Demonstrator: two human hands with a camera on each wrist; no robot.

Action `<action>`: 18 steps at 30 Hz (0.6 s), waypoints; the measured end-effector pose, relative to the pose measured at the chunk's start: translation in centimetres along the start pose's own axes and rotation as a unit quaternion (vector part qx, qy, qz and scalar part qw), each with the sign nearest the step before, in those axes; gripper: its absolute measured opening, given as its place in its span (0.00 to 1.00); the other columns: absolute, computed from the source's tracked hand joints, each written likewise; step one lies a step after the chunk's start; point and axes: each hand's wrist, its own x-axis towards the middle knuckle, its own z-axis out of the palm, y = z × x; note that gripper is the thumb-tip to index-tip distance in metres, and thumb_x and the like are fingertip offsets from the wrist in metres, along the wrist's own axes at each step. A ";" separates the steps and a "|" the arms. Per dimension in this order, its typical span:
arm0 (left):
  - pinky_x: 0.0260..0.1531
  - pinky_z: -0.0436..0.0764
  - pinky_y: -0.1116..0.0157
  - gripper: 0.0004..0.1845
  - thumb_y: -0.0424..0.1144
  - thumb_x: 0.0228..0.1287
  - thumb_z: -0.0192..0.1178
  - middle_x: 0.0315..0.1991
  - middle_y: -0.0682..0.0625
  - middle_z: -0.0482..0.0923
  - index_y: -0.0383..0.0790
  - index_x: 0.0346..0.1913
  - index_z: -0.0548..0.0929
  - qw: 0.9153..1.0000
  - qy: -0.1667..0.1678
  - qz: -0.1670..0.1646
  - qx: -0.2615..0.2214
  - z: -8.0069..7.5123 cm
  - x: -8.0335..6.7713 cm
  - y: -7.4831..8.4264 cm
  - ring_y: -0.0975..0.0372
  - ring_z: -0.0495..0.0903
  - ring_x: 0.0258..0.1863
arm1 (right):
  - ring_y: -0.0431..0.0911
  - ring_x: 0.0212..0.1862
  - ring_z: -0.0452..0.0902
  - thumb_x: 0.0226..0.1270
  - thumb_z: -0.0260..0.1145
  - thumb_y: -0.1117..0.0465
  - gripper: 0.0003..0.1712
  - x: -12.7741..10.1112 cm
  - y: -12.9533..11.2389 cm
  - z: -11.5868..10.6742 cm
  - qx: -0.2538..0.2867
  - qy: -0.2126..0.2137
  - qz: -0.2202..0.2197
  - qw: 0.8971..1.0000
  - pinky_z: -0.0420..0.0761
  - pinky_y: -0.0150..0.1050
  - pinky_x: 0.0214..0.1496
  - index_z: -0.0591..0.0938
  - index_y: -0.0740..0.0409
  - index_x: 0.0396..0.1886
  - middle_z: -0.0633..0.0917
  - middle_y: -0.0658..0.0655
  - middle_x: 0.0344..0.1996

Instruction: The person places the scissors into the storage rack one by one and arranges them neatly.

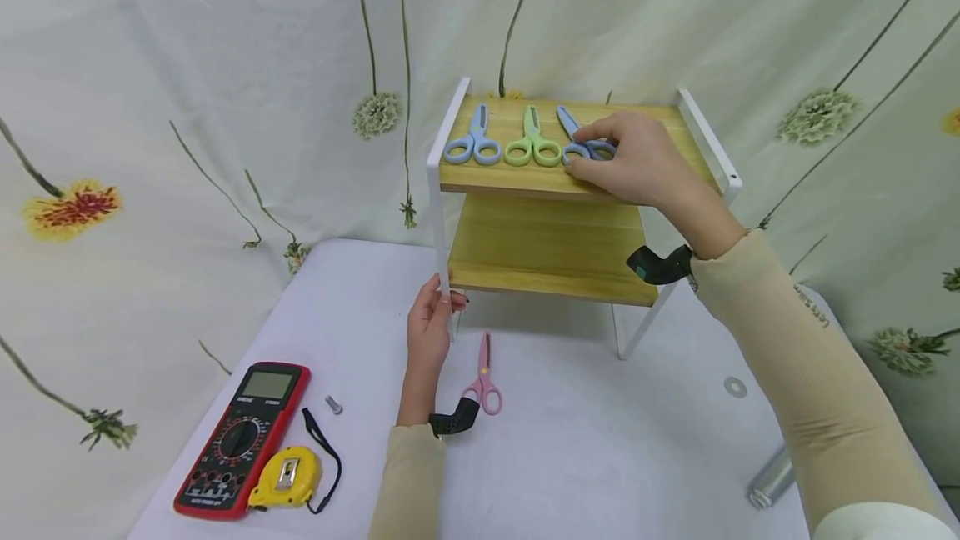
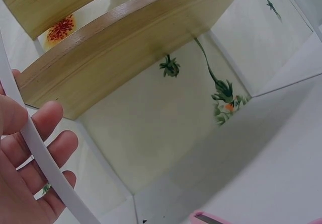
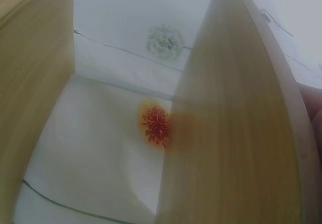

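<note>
Up on the top board of the two-tier wooden shelf (image 1: 551, 182), seen from the head camera, the right hand (image 1: 637, 161) lies with its fingers curled onto the handles of a blue pair of scissors (image 1: 581, 140), the fingertips pinching the loops. Just beyond those fingers to the left lie a green pair of scissors (image 1: 532, 142) and another blue pair (image 1: 472, 142), side by side and apart. Below, the left hand (image 1: 429, 332) grips the shelf's white front leg (image 1: 442, 248), fingers wrapped round it. Pink scissors (image 1: 485, 377) lie on the table (image 1: 600, 448) just beside that wrist; a multimeter (image 1: 242, 438) and yellow tape measure (image 1: 287, 477) sit well apart.

From the left wrist, four fingers (image 2: 48, 121) curl loosely spread behind the white leg (image 2: 45, 163), beneath the wooden boards (image 2: 126, 48).

From the right wrist, only blurred shelf boards (image 3: 236, 133) show; the fingers cannot be made out.
</note>
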 end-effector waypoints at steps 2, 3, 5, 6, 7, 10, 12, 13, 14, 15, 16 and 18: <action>0.51 0.79 0.72 0.21 0.27 0.78 0.45 0.34 0.52 0.82 0.34 0.69 0.74 1.000 -0.001 -0.001 -0.001 0.0 0.0 0.0 0.69 0.81 0.38 | 0.55 0.57 0.73 0.67 0.65 0.48 0.29 0.1 -0.1 0.0 -0.001 -0.001 -0.004 1.000 0.72 0.52 0.60 0.82 0.58 0.64 0.82 0.64 0.63; 0.50 0.79 0.72 0.21 0.27 0.78 0.45 0.34 0.54 0.82 0.34 0.69 0.74 1.000 -0.001 -0.001 -0.001 0.0 0.1 0.0 0.69 0.81 0.37 | 0.55 0.55 0.73 0.67 0.66 0.48 0.29 0.1 -0.1 0.0 -0.002 0.000 -0.006 1.000 0.71 0.51 0.58 0.82 0.58 0.64 0.82 0.64 0.62; 0.50 0.79 0.72 0.21 0.27 0.78 0.45 0.33 0.56 0.81 0.34 0.69 0.74 1.000 -0.001 -0.001 -0.002 0.0 0.1 0.1 0.69 0.81 0.37 | 0.54 0.52 0.72 0.67 0.66 0.48 0.29 0.1 -0.1 0.0 -0.003 0.002 -0.012 1.000 0.69 0.48 0.54 0.83 0.58 0.63 0.83 0.64 0.61; 0.50 0.79 0.72 0.22 0.27 0.78 0.45 0.33 0.57 0.81 0.34 0.69 0.74 1.000 -0.001 -0.001 -0.002 0.0 0.1 0.1 0.69 0.81 0.37 | 0.53 0.51 0.71 0.67 0.67 0.48 0.29 0.1 -0.1 0.1 -0.003 0.004 -0.015 1.000 0.68 0.47 0.52 0.83 0.59 0.63 0.83 0.64 0.61; 0.50 0.79 0.72 0.22 0.27 0.78 0.44 0.33 0.56 0.81 0.34 0.69 0.74 1.000 -0.001 -0.001 -0.002 0.0 0.1 0.1 0.69 0.81 0.37 | 0.53 0.50 0.71 0.67 0.67 0.48 0.29 0.1 -0.1 0.1 -0.004 0.006 -0.017 1.000 0.67 0.46 0.51 0.83 0.59 0.63 0.83 0.63 0.60; 0.50 0.79 0.73 0.22 0.27 0.78 0.44 0.34 0.54 0.82 0.34 0.69 0.74 1.000 -0.001 0.000 0.000 0.0 0.0 0.1 0.69 0.81 0.37 | 0.53 0.48 0.70 0.67 0.67 0.49 0.29 0.1 -0.1 0.1 -0.003 0.007 -0.023 1.000 0.66 0.44 0.48 0.83 0.60 0.62 0.84 0.64 0.59; 0.51 0.79 0.73 0.22 0.27 0.78 0.44 0.34 0.50 0.82 0.34 0.69 0.74 1.000 -0.001 -0.001 0.001 0.0 -0.1 0.1 0.69 0.81 0.37 | 0.53 0.48 0.71 0.67 0.67 0.49 0.28 0.0 -0.1 0.2 -0.004 0.007 -0.023 1.000 0.66 0.45 0.49 0.83 0.60 0.62 0.84 0.64 0.59; 0.51 0.78 0.73 0.22 0.27 0.78 0.44 0.35 0.48 0.82 0.35 0.70 0.74 1.000 -0.001 -0.002 0.001 0.0 -0.1 0.2 0.69 0.81 0.38 | 0.53 0.49 0.72 0.67 0.67 0.50 0.28 -0.1 -0.1 0.2 -0.003 0.007 -0.024 1.000 0.67 0.45 0.50 0.83 0.60 0.61 0.84 0.64 0.59; 0.52 0.78 0.73 0.22 0.27 0.78 0.44 0.35 0.47 0.82 0.35 0.70 0.74 1.000 -0.002 -0.002 0.001 0.0 -0.1 0.2 0.69 0.81 0.38 | 0.54 0.49 0.72 0.67 0.67 0.50 0.27 -0.1 -0.1 0.2 -0.002 0.006 -0.024 1.000 0.68 0.46 0.50 0.84 0.60 0.61 0.84 0.64 0.59; 0.52 0.78 0.73 0.22 0.27 0.78 0.44 0.36 0.46 0.82 0.35 0.70 0.74 1.000 -0.002 -0.004 0.001 0.0 -0.1 0.1 0.69 0.81 0.38 | 0.54 0.50 0.72 0.67 0.67 0.50 0.27 -0.1 -0.1 0.2 -0.002 0.007 -0.024 1.000 0.68 0.46 0.51 0.84 0.60 0.61 0.84 0.64 0.59; 0.52 0.78 0.73 0.22 0.27 0.78 0.44 0.36 0.45 0.82 0.35 0.70 0.74 1.000 -0.003 -0.004 0.002 0.0 -0.1 0.2 0.69 0.81 0.38 | 0.54 0.50 0.72 0.67 0.66 0.50 0.27 -0.2 0.0 0.2 -0.001 0.007 -0.024 1.000 0.68 0.47 0.51 0.84 0.59 0.61 0.84 0.64 0.59; 0.52 0.78 0.73 0.22 0.27 0.78 0.44 0.36 0.44 0.82 0.35 0.70 0.73 1.000 -0.003 -0.005 0.001 0.0 0.0 0.2 0.70 0.81 0.38 | 0.54 0.51 0.73 0.67 0.66 0.50 0.26 -0.1 0.0 0.2 -0.003 0.008 -0.025 1.000 0.69 0.48 0.52 0.84 0.59 0.60 0.84 0.63 0.59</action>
